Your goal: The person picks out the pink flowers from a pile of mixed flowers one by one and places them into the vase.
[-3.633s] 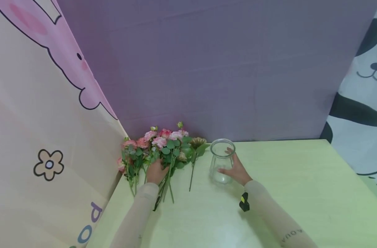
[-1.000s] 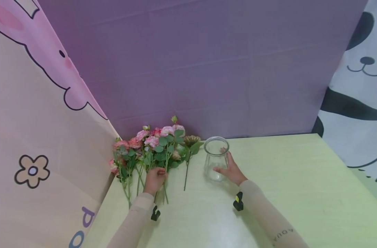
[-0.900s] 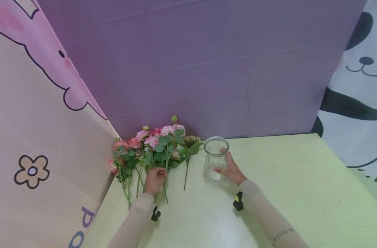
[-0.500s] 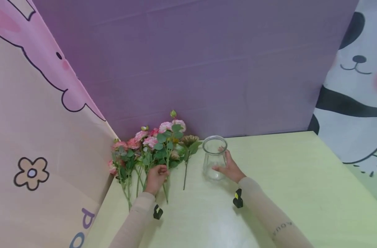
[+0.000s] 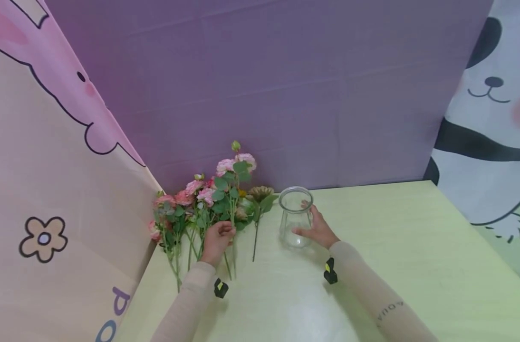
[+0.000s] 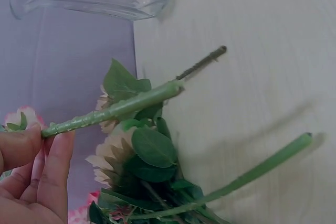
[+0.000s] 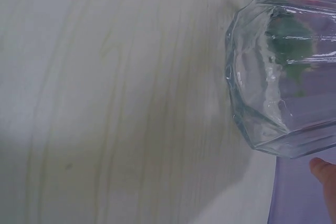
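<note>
My left hand (image 5: 217,241) pinches the stem of a pink rose-like flower (image 5: 225,166) between thumb and fingers. Its blooms stand above the other flowers, and in the left wrist view the green stem (image 6: 115,109) juts out past the fingertips, its cut end off the table. To the right, my right hand (image 5: 319,230) holds a clear glass vase (image 5: 291,223) from its right side, thumb in front and fingers behind. The vase stands upright with nothing inside. In the right wrist view the faceted glass base and the thumb (image 7: 326,177) show; the other fingers are out of sight there.
A heap of pink and coral flowers (image 5: 185,198) with green leaves lies at the table's back left. One beige flower (image 5: 261,192) with a dark stem lies between heap and vase. Purple cloth (image 5: 260,95) hangs behind the pale table (image 5: 371,228).
My left hand has drawn back from among the leaves and now lifts a pink flower, which rises above the heap. My right hand stays on the vase. The head view has shifted slightly.
</note>
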Demonstrator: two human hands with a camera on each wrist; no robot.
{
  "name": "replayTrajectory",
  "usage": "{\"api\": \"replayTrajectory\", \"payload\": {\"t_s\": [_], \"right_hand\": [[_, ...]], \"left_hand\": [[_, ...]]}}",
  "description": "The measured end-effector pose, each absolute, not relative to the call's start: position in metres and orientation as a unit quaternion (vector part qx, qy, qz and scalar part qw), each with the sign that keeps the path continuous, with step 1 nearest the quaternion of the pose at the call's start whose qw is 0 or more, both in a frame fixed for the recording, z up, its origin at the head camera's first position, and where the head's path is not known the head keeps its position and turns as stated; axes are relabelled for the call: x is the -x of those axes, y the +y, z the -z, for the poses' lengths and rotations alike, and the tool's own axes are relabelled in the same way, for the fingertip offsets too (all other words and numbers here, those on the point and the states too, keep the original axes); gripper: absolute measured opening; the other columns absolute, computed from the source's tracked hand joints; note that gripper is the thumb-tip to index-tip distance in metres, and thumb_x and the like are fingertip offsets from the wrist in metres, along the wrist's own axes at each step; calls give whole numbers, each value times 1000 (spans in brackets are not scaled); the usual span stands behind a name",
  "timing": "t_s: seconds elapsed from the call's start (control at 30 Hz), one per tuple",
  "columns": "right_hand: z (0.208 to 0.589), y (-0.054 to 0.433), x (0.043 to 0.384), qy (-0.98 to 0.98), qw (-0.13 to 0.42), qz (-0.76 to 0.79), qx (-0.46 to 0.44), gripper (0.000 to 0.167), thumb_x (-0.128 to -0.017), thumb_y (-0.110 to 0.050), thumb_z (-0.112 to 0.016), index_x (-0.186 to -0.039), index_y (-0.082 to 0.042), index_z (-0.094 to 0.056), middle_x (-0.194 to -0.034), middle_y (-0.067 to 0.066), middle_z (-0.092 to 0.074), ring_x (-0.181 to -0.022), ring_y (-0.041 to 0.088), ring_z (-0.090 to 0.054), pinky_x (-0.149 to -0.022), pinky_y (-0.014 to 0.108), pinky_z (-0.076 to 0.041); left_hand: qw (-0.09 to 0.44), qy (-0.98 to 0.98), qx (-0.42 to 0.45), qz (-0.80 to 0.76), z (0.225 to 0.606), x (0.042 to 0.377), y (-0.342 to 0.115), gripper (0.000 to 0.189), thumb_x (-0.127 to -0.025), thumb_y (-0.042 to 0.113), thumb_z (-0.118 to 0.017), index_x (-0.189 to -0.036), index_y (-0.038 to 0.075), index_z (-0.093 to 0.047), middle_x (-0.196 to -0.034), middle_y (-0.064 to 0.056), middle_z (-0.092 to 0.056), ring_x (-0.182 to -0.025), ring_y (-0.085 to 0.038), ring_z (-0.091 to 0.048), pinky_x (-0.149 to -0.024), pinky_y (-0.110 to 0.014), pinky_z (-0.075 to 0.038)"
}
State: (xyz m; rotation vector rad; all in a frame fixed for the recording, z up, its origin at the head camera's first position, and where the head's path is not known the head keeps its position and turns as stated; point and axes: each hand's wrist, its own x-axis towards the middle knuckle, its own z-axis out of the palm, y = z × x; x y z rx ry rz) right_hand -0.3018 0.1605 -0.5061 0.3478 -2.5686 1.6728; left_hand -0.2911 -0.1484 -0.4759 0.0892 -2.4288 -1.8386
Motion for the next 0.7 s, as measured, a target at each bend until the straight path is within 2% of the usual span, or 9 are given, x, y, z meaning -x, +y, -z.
{"api": "replayTrajectory", "payload": {"t_s": [0.1, 0.23, 0.43, 0.7], "right_hand": [[510, 162, 303, -834, 32, -539, -112, 100, -73, -32, -81, -149, -15, -19, -153, 15, -21, -140, 41, -13, -107, 66, -13], [508, 165, 300, -828, 40, -547, -115, 102, -73, -28, -81, -151, -17, -17, -154, 14, -21, -141, 38, -14, -109, 62, -15], [501, 171, 301, -836, 56, -536, -101, 90, -80, -23, -76, -151, -17, -20, -151, 21, -22, -138, 41, -20, -110, 57, -22], [486, 175, 299, -835, 112, -525, -125, 84, -82, -24, -74, -149, -15, -25, -152, 13, -27, -140, 33, -21, -113, 49, -22]], "left_hand": [[54, -797, -29, 601, 476, 293, -147, 21, -86, 0, -65, -106, -7, -62, -93, -15, -64, -69, -8, -57, -56, -24, -54], [56, -797, -27, 600, 474, 294, -145, 21, -87, 3, -66, -106, -4, -63, -94, -13, -65, -70, -7, -58, -58, -25, -55], [56, -786, -28, 615, 467, 295, -143, 23, -87, 4, -65, -109, -3, -62, -96, -13, -65, -74, -8, -59, -61, -27, -55], [61, -770, -19, 635, 460, 294, -138, 26, -87, 4, -65, -111, -4, -62, -99, -14, -64, -76, -8, -60, -61, -25, -55]]}}
